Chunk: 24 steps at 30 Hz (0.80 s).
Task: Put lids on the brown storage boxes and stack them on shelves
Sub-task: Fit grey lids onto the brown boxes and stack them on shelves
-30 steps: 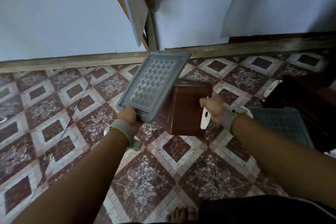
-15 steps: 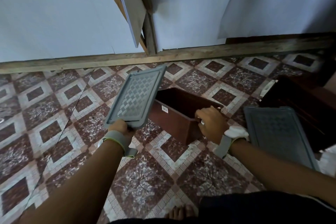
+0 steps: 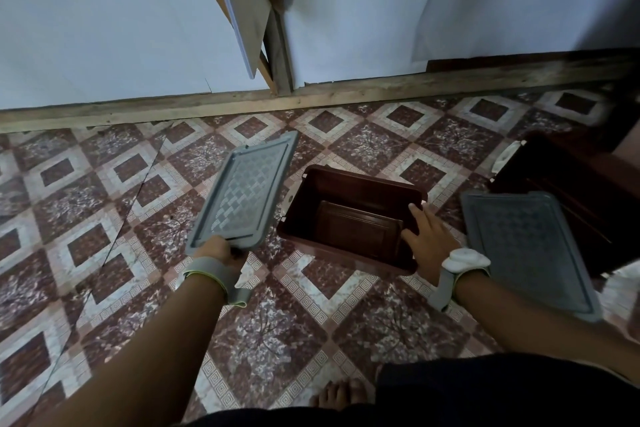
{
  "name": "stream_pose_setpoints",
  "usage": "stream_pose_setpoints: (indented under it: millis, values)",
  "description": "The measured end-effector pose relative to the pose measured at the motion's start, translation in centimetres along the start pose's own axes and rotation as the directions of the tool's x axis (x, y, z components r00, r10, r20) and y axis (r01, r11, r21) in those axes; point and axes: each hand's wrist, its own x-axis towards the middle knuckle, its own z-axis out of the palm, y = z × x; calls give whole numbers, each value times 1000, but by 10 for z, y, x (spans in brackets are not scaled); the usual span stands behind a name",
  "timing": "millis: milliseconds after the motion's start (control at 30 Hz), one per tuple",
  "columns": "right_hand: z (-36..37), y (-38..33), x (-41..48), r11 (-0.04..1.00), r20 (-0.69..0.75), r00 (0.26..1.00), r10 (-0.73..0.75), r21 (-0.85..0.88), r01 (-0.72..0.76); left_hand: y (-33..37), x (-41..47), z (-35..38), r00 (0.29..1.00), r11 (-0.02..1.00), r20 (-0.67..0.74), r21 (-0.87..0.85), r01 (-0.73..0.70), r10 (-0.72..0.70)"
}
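An open brown storage box (image 3: 349, 218) stands upright on the tiled floor in the middle of the view, its inside bare. My right hand (image 3: 427, 236) grips its near right rim, thumb inside the box. My left hand (image 3: 218, 251) holds a grey woven-pattern lid (image 3: 244, 201) by its near short edge, tilted and raised just left of the box. A second grey lid (image 3: 526, 250) lies flat to the right, resting partly on another dark brown box (image 3: 575, 191).
A wooden beam (image 3: 311, 100) runs along the foot of white wall panels (image 3: 104, 28) at the back. A loose white board (image 3: 239, 0) leans there against a wooden post. My bare foot (image 3: 341, 395) shows at the bottom edge.
The box went from held up and tipped on its side to standing upright on the floor. The lid in my left hand dropped lower and moved left of it.
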Motion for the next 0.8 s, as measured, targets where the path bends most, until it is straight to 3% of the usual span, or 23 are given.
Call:
stream_pose_setpoints:
  millis: [67, 167, 200, 267, 300, 333, 400, 433, 533, 733, 800]
  values:
    - [6, 1, 1, 995, -2, 997, 71, 64, -71, -1, -2, 1, 1000, 1000, 3, 3, 0, 0]
    - [6, -4, 2, 942, -163, 950, 264, 257, -218, -3, -6, 7, 1000, 1000, 15, 20, -10, 10]
    - [0, -8, 4, 878, -178, 899, 399, 358, -319, -4, -7, 9, 1000, 999, 22, 25, -19, 19]
    - [-12, -16, 12, 591, -16, 744, 668, 619, -517, -6, -11, 15, 998, 999, 38, 22, -42, 41]
    - [-13, -17, 17, 453, 93, 693, 715, 693, -560, -7, -12, 17, 998, 999, 44, 20, -51, 50]
    - [-14, -19, 19, 364, 215, 689, 692, 721, -590, -8, -12, 19, 997, 998, 48, 21, -62, 61]
    - [-11, -23, 16, 368, 317, 744, 588, 715, -595, -11, -11, 22, 996, 997, 47, 32, -71, 70]
    - [-8, -23, 15, 427, 300, 766, 568, 689, -586, -11, -10, 23, 997, 997, 49, 43, -70, 68]
    - [-9, -22, 10, 490, 281, 783, 555, 650, -581, -13, -5, 24, 996, 992, 48, 102, -79, 74]
    - [-15, 0, 12, 577, 400, 815, 419, 575, -580, -14, 1, 24, 993, 976, 70, 190, -103, 92]
    - [-14, 3, 10, 615, 427, 858, 286, 605, -506, -17, 2, 25, 989, 972, 89, 192, -134, 119]
